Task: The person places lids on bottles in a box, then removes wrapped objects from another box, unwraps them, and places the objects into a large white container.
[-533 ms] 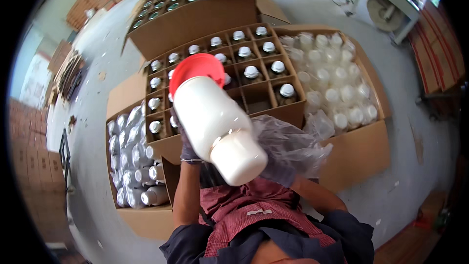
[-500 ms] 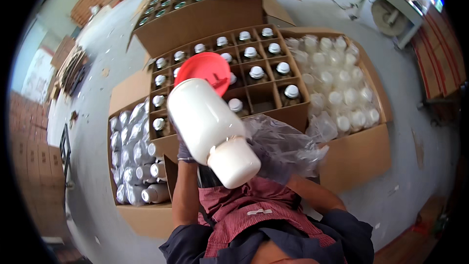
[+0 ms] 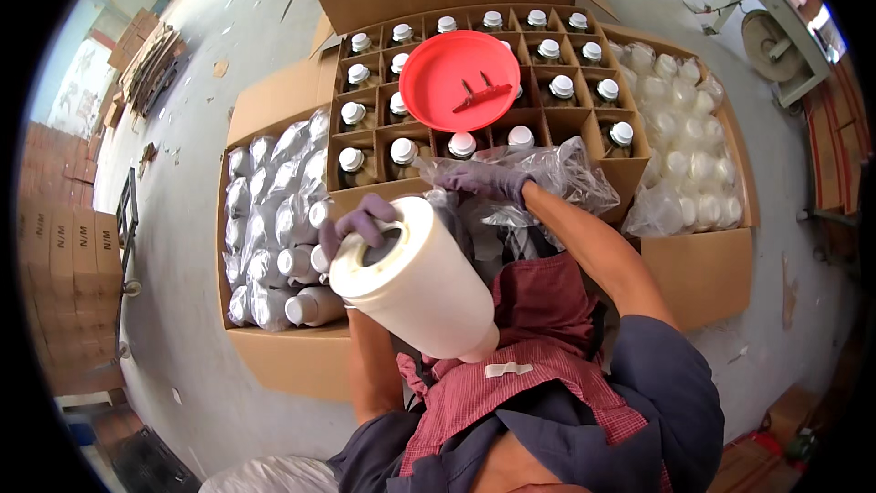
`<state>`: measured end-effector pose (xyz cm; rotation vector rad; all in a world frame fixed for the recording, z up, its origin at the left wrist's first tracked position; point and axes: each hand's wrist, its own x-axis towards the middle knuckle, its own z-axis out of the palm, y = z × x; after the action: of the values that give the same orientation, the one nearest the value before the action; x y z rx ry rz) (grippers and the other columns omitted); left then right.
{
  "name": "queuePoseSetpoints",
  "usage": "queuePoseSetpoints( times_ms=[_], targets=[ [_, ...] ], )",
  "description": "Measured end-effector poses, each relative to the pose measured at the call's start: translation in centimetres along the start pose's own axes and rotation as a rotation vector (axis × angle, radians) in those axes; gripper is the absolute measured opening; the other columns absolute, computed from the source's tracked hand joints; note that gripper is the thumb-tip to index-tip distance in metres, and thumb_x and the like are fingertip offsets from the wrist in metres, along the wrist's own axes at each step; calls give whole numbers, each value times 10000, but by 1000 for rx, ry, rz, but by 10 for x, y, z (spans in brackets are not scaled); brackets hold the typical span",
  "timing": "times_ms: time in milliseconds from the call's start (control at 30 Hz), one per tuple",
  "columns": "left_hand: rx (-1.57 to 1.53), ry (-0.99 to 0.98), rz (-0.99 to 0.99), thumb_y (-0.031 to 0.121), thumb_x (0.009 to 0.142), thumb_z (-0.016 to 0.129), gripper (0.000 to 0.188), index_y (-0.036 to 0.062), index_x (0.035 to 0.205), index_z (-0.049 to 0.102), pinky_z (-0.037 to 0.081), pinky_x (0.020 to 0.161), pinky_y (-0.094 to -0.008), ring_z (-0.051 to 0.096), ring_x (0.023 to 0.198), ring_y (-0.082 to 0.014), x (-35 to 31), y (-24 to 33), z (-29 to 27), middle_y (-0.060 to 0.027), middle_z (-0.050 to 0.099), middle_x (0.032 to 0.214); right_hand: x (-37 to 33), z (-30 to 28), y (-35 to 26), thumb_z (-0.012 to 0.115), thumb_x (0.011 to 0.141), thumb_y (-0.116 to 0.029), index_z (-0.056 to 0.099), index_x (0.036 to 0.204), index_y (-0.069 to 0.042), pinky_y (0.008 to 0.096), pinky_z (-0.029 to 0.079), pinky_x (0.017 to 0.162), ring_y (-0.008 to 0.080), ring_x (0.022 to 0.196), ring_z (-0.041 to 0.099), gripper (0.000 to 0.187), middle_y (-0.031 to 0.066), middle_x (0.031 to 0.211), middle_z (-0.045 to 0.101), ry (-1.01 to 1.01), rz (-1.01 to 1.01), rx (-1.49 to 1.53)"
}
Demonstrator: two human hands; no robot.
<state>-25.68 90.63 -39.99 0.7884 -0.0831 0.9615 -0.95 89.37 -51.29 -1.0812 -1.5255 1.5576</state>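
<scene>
1. White bottle [image 3: 436,297], smooth, rounded, tilted before the checked red apron [image 3: 547,301]; left hand [image 3: 360,224] hooks gloved fingers round its ringed end!
2. Right hand [image 3: 484,181] against crinkled clear plastic [image 3: 570,178]; pinching or not, can't tell.
3. Shallow red dish [image 3: 433,73] over the divided cardboard carton [image 3: 584,132], blocking some white-capped bottles [image 3: 353,113].
4. Silvery wrapped bottles [image 3: 272,205] crowd the left.

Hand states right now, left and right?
Left hand: closed, holding the white bottle, fingers curled over its end.
Right hand: on the clear plastic; whether its grip is closed can't be told.
</scene>
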Motion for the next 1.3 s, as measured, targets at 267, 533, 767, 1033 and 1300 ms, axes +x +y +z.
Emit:
queuePoseSetpoints(
  times_ms=[267,533,767,1033,1300],
  targets=[
    [546,-185,-20,319,961,420,405,-8,824,614,488,879,-378,588,985,-315,-42,-52,-16,-193,624,989,48,13,9,588,922,-431,497,1366,-102,229,476,812,97,994,564,560,-8,1214,596,-155,529,-64],
    [1019,63,-241,188,989,390,342,-25,1127,618,402,991,-326,552,1129,-232,11,-42,-33,-133,613,1173,12,0,-9,561,930,-402,632,1143,-88,297,449,828,197,909,574,386,54,1011,632,-222,56,-201],
    [1360,-113,-769,441,1006,362,546,-17,1137,630,479,847,-328,621,911,-184,-40,-75,-174,-152,669,1011,-98,-8,-68,530,937,-325,575,1222,7,324,459,917,206,1046,599,440,100,1105,656,323,66,-249],
    [1586,145,-415,392,977,468,420,28,1089,647,493,799,-324,626,911,-193,-56,-115,-159,-131,665,984,-182,4,153,377,1016,-406,496,1347,-19,331,374,1037,218,1237,463,523,102,1350,517,670,339,238],
    [789,-96,-244,254,1014,408,379,-22,1229,553,434,983,-334,559,1133,-191,-7,-25,32,-116,608,1193,-124,92,-139,607,857,-240,655,1030,4,380,468,891,242,961,616,303,122,1020,644,669,-472,-387]
  ],
)
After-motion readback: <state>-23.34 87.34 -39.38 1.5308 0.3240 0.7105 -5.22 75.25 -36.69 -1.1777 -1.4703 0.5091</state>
